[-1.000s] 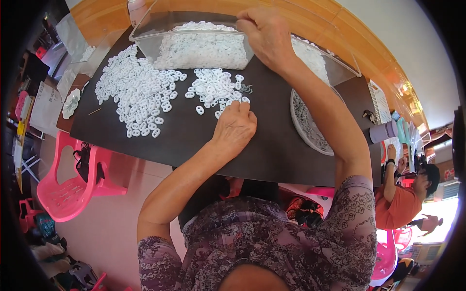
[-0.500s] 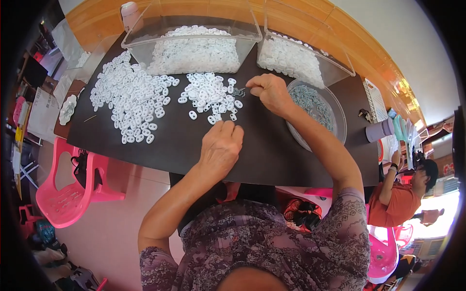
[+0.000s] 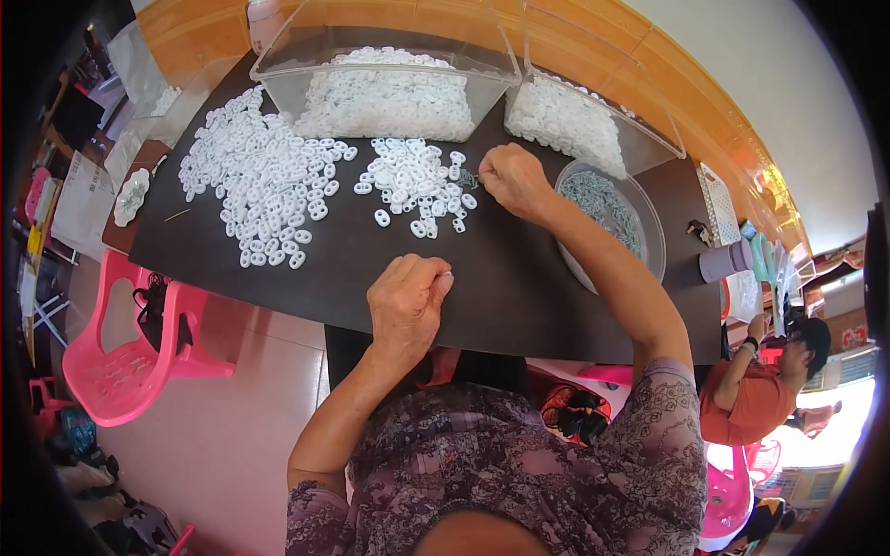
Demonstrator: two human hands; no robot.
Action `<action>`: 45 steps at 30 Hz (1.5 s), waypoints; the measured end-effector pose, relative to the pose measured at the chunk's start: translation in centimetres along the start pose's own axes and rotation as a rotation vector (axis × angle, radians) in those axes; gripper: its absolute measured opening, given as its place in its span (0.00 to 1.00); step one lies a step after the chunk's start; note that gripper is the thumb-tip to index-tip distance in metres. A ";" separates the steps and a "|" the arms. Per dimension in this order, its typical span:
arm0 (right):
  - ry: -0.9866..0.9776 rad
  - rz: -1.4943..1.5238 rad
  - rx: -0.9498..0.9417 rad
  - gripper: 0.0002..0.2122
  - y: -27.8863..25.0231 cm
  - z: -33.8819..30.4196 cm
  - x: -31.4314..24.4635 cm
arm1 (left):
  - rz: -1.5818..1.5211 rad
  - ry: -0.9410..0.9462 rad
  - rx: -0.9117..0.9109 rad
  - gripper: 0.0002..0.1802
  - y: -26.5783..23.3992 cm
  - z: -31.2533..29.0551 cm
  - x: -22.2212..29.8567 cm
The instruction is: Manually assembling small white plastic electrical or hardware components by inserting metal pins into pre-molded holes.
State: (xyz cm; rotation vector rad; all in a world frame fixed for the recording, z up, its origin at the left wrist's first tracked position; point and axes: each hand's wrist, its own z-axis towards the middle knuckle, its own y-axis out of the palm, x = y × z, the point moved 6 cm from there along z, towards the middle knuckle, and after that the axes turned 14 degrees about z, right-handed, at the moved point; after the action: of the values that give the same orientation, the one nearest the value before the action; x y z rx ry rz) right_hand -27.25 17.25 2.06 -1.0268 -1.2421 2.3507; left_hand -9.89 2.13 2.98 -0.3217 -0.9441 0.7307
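My left hand (image 3: 406,298) is closed above the table's near edge, with a bit of a small white plastic piece (image 3: 448,273) showing at its pinched fingertips. Beyond it lies a small pile of white oval two-hole pieces (image 3: 408,174). My right hand (image 3: 515,183) is closed beside a little heap of thin grey metal pieces (image 3: 469,180), at the right of that pile. Its curled fingers hide whatever they may hold. More such grey pieces (image 3: 603,206) fill a round clear tub (image 3: 656,243), which the right forearm partly covers.
A larger heap of white pieces (image 3: 264,181) spreads over the dark table (image 3: 519,306) at left. Two clear bins (image 3: 278,88) (image 3: 649,139) of white pieces stand at the back. A lilac cup (image 3: 726,261) is at right; a pink chair (image 3: 139,343) stands at left.
My left hand has drawn back from the small pile toward the near edge, a white piece now at its fingertips. The right hand's fingers have curled in further by the grey heap.
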 end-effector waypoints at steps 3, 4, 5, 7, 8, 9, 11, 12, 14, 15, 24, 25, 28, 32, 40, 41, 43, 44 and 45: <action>0.034 0.035 0.046 0.02 -0.7 -0.3 -0.1 | -0.024 -0.032 0.024 0.05 -0.1 -0.2 -0.4; 0.034 0.033 0.045 0.02 -0.7 -0.4 -0.2 | -0.025 -0.033 0.026 0.05 -0.1 -0.2 -0.4; 0.029 0.053 0.044 0.02 -0.7 -0.6 -0.3 | -0.040 -0.054 0.026 0.05 -0.2 -0.3 -0.5; 0.022 0.073 0.042 0.02 -0.7 -0.7 -0.5 | -0.056 -0.076 0.028 0.05 -0.1 -0.4 -0.7; 0.021 0.080 0.028 0.03 -0.6 -0.8 -0.5 | -0.060 -0.077 0.033 0.06 -0.1 -0.5 -0.8; 0.021 0.087 0.014 0.03 -0.5 -0.8 -0.5 | -0.065 -0.077 0.038 0.07 -0.1 -0.5 -0.9; 0.024 0.104 0.031 0.05 -0.5 -0.8 -0.7 | -0.074 -0.090 0.040 0.07 -0.2 -0.5 -0.8; 0.030 0.121 0.049 0.06 -0.6 -0.8 -0.8 | -0.082 -0.102 0.040 0.06 -0.2 -0.5 -0.9; 0.059 0.141 0.048 0.06 -0.8 -0.8 -1.4 | -0.096 -0.116 0.039 0.07 -0.3 -0.6 -1.1; 0.089 0.162 0.049 0.07 -0.9 -0.8 -1.5 | -0.110 -0.128 0.035 0.07 -0.3 -0.7 -1.2; 0.135 0.305 0.026 0.04 -1.9 -2.5 -4.3 | -0.560 -0.468 -0.046 0.06 0.6 -1.6 -3.4; 0.138 0.308 0.026 0.04 -1.8 -2.9 -4.6 | -0.558 -0.470 -0.049 0.06 0.5 -1.6 -3.2; 0.264 0.436 0.022 0.04 -1.2 -3.9 -5.6 | -0.728 -0.591 -0.105 0.07 0.4 -1.6 -2.9; 0.291 0.628 0.009 0.05 -0.8 -5.1 -9.0 | -0.923 -0.680 -0.124 0.07 0.7 -1.9 -2.7; 0.388 0.861 -0.014 0.05 0.4 -7.3 -13.6 | -1.035 -0.695 -0.078 0.07 -0.2 -2.6 -1.3; 0.402 0.875 -0.005 0.05 0.5 -7.5 -13.9 | -1.032 -0.686 -0.060 0.07 -0.3 -2.7 -1.3; 0.421 0.951 0.018 0.05 1.0 -7.9 -14.0 | -1.029 -0.680 -0.039 0.07 -0.5 -2.8 -1.2; 0.439 1.026 0.045 0.05 1.2 -8.1 -14.0 | -1.025 -0.680 -0.035 0.07 -0.6 -2.8 -1.2; 0.439 1.026 0.042 0.05 1.3 -8.1 -14.1 | -1.021 -0.680 -0.031 0.07 -0.7 -2.9 -1.1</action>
State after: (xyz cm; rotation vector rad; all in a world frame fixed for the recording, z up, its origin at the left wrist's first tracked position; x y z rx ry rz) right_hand -11.50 13.70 4.36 -2.4137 -0.5172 2.4775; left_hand -7.61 0.99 1.08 0.4170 -1.5651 -0.1538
